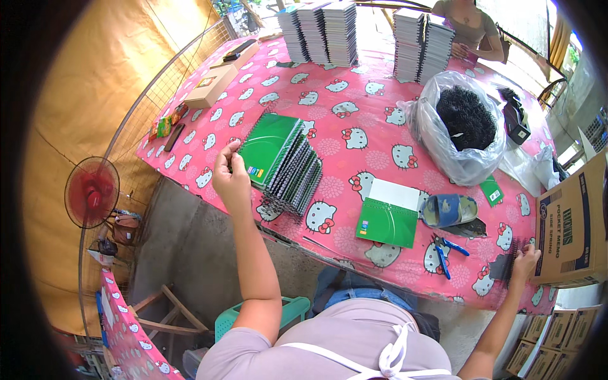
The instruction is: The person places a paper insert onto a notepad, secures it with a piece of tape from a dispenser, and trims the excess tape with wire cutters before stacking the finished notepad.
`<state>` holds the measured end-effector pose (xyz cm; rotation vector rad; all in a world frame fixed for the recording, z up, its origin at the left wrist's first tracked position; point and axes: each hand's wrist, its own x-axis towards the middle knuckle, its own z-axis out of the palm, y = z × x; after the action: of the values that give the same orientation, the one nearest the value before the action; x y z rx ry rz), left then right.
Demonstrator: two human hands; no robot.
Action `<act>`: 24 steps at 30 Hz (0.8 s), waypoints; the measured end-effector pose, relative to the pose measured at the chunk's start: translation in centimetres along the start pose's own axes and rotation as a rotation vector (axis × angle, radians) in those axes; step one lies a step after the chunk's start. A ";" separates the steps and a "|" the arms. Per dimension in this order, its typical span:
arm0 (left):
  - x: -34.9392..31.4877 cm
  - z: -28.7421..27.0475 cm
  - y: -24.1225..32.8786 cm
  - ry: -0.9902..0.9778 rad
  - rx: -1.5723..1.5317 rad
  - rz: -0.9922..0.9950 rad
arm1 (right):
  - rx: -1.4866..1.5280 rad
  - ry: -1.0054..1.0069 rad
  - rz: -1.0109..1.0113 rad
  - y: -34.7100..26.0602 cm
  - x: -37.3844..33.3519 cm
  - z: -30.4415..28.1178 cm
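Observation:
A stack of green spiral notebooks (271,142) rises on the left of the table, its black coiled edges turned right. Curled at the left edge of the top notebook, my left hand (232,180) pinches its border between thumb and fingers. At the far right my right hand (525,261) is closed by dark spiral coils (505,267) lying next to a cardboard box (573,228); what exactly the fingers grip is partly hidden. In front of me an open green notebook (387,221) lies with a white page showing. Blue-handled pliers (447,253) rest to its right.
A plastic bag of black coils (465,120) stands at the right, near a blue slipper-like item (448,211). Tall notebook stacks (320,35) line the far edge, with another person (472,28) behind. Small cardboard boxes (212,85) sit far left. A red fan (92,192) stands beyond the table.

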<state>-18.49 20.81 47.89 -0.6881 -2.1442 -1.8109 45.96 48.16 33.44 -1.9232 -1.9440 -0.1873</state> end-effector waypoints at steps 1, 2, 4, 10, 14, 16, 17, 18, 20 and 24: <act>-0.5 -0.1 1.5 0.011 0.089 0.160 | 0.003 0.003 -0.004 -0.7 0.0 -0.9; -1.5 -0.8 3.4 0.023 0.177 0.322 | 0.090 -0.001 -0.054 -1.4 -0.3 -1.8; -4.9 -0.8 8.1 -0.044 0.079 0.552 | 0.238 -0.001 -0.145 -5.9 -2.1 -5.0; -15.4 14.2 3.8 -1.106 0.196 0.504 | 0.833 -0.304 -0.403 -24.2 -6.2 -5.1; -16.9 18.3 0.0 -1.367 0.277 0.303 | 0.917 -0.432 -0.326 -26.5 -7.4 -5.1; -16.7 18.7 -0.4 -1.381 0.201 0.211 | 0.915 -0.403 -0.356 -26.1 -7.5 -4.5; -16.5 19.0 -0.5 -1.384 0.165 0.162 | 0.915 -0.389 -0.374 -26.0 -7.4 -4.3; -16.3 19.2 -0.5 -1.355 0.121 0.217 | 0.921 -0.382 -0.364 -26.2 -7.4 -4.3; -16.0 19.0 -0.7 -1.225 0.062 0.344 | 0.939 -0.391 -0.357 -26.4 -7.5 -4.4; -15.2 15.3 4.0 -1.106 -0.032 0.646 | 0.951 -0.348 -0.384 -26.5 -7.5 -6.0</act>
<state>-1.80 33.25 41.02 -2.4569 -1.9234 -1.1713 20.89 37.74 40.95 -0.9910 -2.0282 0.8655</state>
